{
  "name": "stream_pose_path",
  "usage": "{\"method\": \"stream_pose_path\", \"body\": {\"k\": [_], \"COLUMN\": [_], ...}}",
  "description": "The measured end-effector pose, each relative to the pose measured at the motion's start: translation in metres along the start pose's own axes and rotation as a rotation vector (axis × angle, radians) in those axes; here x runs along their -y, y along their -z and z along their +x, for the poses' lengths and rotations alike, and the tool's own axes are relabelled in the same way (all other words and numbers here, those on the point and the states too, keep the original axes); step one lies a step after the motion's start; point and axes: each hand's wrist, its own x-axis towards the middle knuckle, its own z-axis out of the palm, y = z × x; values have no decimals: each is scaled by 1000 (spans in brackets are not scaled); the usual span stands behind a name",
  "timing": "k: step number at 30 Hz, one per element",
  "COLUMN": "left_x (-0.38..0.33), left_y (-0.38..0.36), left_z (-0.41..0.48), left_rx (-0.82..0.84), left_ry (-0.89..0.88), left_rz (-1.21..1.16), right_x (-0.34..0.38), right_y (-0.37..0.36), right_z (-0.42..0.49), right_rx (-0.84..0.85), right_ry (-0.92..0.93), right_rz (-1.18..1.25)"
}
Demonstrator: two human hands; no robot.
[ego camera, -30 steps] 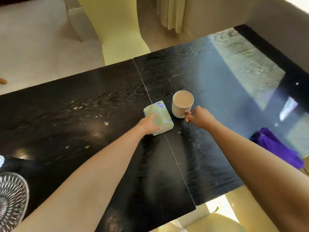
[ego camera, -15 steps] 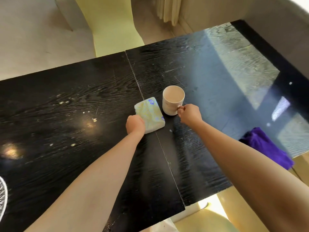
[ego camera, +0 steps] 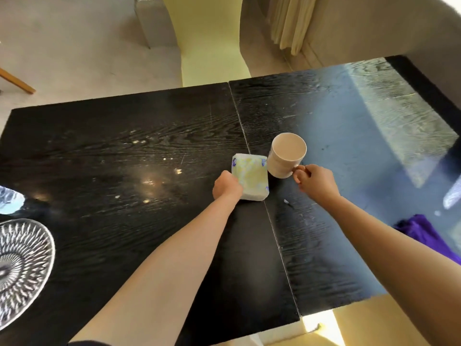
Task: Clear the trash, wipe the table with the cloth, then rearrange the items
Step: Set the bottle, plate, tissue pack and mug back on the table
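Observation:
A pale yellow-green tissue pack [ego camera: 250,177] lies near the middle of the black table [ego camera: 124,156], right by the seam. My left hand [ego camera: 226,186] grips its near left corner. Just to its right stands a cream mug [ego camera: 287,156], upright, its inside looking empty. My right hand [ego camera: 315,182] pinches the mug's handle from the near right side. A purple cloth [ego camera: 429,236] lies crumpled at the table's right edge, apart from both hands.
A cut-glass plate [ego camera: 22,265] sits at the near left edge, with a clear crinkled wrapper or bag [ego camera: 10,199] just beyond it. A yellow chair [ego camera: 212,46] stands at the far side, another below the near edge. Sunlight glares on the right tabletop.
The tissue pack has turned to lie squarer to the table edge, still under my left hand. My right hand stays on the mug handle. The camera view has shifted.

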Motion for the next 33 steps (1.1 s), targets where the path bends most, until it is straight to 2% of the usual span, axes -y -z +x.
{"method": "stream_pose_path", "body": {"k": [5, 11, 18, 25, 33], "left_x": [35, 101, 223, 317, 364], "left_y": [49, 119, 202, 241, 260], "left_z": [-9, -18, -55, -98, -109], "left_rx": [-50, -115, -236, -248, -167], "left_ry": [-81, -79, -41, -22, -146], "left_rz": [-57, -123, -209, -261, -273], "right_x": [36, 98, 212, 311, 380], "right_y": [-13, -53, -147, -244, -327], "right_z": [-6, -16, -57, -101, -123], "right_rx": [34, 138, 297, 459, 516], "right_ry": [42, 111, 302, 470, 529], "right_rz": [66, 116, 119, 46, -31]}}
